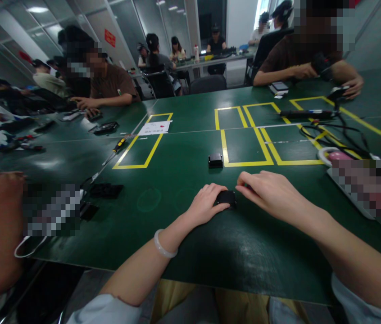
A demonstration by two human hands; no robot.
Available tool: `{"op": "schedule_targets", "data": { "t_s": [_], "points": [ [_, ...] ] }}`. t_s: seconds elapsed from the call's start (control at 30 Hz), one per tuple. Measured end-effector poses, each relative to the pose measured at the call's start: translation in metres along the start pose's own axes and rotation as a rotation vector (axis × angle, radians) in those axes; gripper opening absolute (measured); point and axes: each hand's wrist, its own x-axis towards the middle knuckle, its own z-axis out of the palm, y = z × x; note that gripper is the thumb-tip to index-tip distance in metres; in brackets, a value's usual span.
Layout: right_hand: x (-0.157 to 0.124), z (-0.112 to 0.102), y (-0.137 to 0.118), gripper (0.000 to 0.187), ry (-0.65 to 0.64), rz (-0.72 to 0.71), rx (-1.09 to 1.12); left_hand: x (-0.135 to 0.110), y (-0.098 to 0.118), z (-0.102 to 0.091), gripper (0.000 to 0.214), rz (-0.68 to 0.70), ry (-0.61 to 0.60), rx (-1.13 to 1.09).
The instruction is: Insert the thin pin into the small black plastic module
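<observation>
Head camera shows the left hand [207, 202] with its grip grasping the left end of a small black rectangular block [227, 199] on the glossy dark green worktop [244, 256]; a pale, smooth bracelet [165, 245] circles that wrist. Just right of the block is the right hand [271, 191], thumb and fingertips drawn together (whether its grip has anything tiny between them, I cannot tell). Beyond both hands, a second black block [215, 160] sits just beside a rectangle of yellow tape [247, 164]. Farther left, a yellow-and-black-handled screwdriver [120, 144] lies near a white printed paper sheet [155, 128].
</observation>
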Motion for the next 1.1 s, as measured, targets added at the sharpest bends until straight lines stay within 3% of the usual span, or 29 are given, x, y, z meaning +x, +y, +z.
{"op": "schedule_targets", "data": {
  "t_s": [0.2, 0.43, 0.73, 1.1],
  "points": [
    [-0.0008, -0.0007, -0.0004, 0.007, 0.021, -0.003, 0.080, 0.0000, -0.0001, 0.0000, 0.033, 0.001, 0.001, -0.005],
    [0.0007, 0.0017, 0.0023, 0.025, 0.041, -0.045, 0.022, 0.0004, -0.0016, 0.0017, 0.035, 0.004, 0.003, 0.006],
    [0.0006, 0.0024, 0.0040, 0.014, -0.017, 0.015, 0.027, 0.0003, -0.0014, 0.0009, 0.035, 0.002, 0.003, -0.003],
    [-0.0012, 0.0020, 0.0040, 0.006, 0.002, -0.041, 0.068, 0.0003, -0.0006, 0.0003, 0.033, 0.001, 0.003, -0.003]
  ]
}}
